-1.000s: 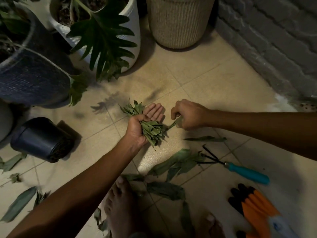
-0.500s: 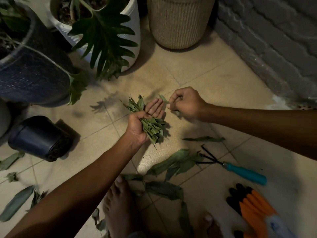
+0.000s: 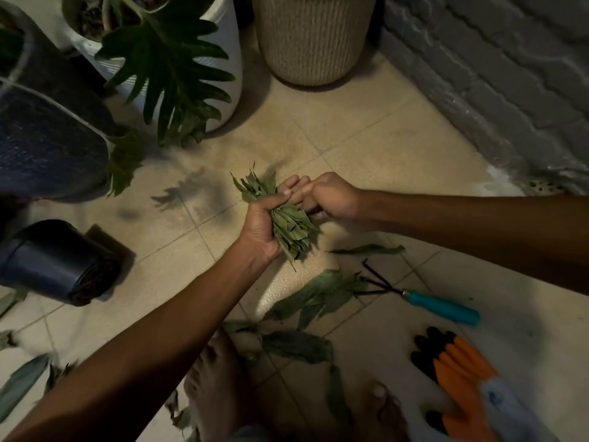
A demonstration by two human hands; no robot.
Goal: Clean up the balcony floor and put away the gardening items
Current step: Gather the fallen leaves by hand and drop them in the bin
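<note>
Left hand [image 3: 263, 223] gripping bunch of leaves [image 3: 291, 226], right hand [image 3: 331, 197] curled against it, grasp unclear

Tiled floor [image 3: 366, 148], scattered leaves [image 3: 318, 295], hand rake [image 3: 424, 299], gloves [image 3: 462, 381], tipped pot [image 3: 54, 260]

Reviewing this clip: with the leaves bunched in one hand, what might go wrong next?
The left hand grips an overfull leaf bundle; as the right hand pushes in more, pieces may slip out. The bare foot stands among loose leaves, close to the hand rake and its prongs, so a step might land on them.
</note>
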